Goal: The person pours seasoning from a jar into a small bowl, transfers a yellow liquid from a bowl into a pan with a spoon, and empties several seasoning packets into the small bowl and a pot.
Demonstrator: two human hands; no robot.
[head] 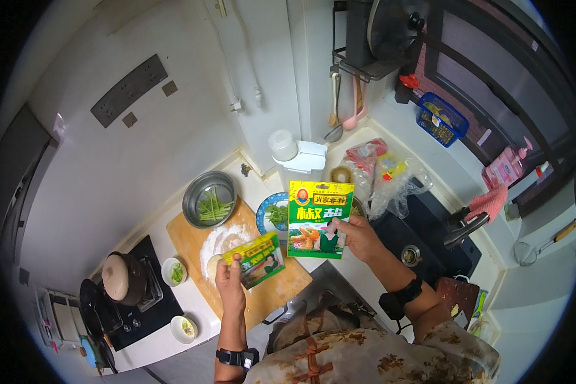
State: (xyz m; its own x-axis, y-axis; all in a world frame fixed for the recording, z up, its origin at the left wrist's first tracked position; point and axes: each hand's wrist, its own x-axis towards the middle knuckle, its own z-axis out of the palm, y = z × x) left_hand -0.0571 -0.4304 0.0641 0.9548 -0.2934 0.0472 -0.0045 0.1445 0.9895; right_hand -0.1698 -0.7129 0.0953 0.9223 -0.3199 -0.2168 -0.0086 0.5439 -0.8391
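Observation:
My right hand point(361, 236) holds up a green and yellow seasoning packet point(317, 225) by its right edge, its printed front facing me. A similar packet point(261, 264), tilted, is pinched at its left side by my left hand point(231, 283). Below the tilted packet lies a wooden board point(192, 235) dusted with white flour point(230, 235). A pale lump, probably dough point(214, 266), shows beside my left fingers, partly hidden. The metal bowl point(210, 199) at the board's far corner contains cut green stalks. Behind the upright packet, a blue-rimmed plate point(265, 211) with chopped greens is partly covered.
To the left, small white bowls point(174, 271) point(184, 330) stand by a black cooktop point(146, 297) bearing a lidded pot point(120, 278). A white-lidded container point(303, 156) stands at the back corner. Plastic bags point(389, 177) lie beside the dark sink point(432, 230) on the right.

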